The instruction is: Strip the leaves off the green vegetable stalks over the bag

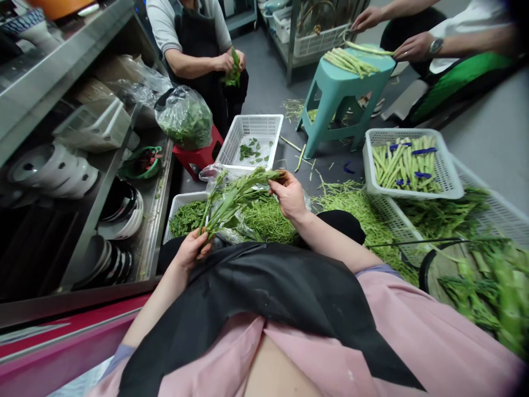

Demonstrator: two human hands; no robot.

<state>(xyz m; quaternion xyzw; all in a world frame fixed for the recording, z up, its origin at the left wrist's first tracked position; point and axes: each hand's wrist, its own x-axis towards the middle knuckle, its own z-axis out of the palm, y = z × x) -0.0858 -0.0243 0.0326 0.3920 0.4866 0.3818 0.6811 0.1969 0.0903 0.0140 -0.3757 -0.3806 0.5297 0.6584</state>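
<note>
My left hand (192,248) is closed around the stem ends of a bunch of leafy greens (235,205), just above my lap. At the bunch's leafy tips, my right hand (290,197) is closed, thumb and fingers pinching the leaves. The bunch slants up to the right between both hands. Below it lie a heap of thin green stems (268,220) in clear plastic and, to the left, picked leaves (188,219) in a white basket (168,227). Straight ahead, a white perforated basket (276,138) has a few leaves on its bottom.
Two people work opposite, one holding greens (234,69), the other at a teal stool (351,105) with long beans. A bagged bundle of greens (185,118) sits on a red stool (194,157). Metal shelving (155,220) flanks my left; bean and vegetable baskets (413,193) stand right.
</note>
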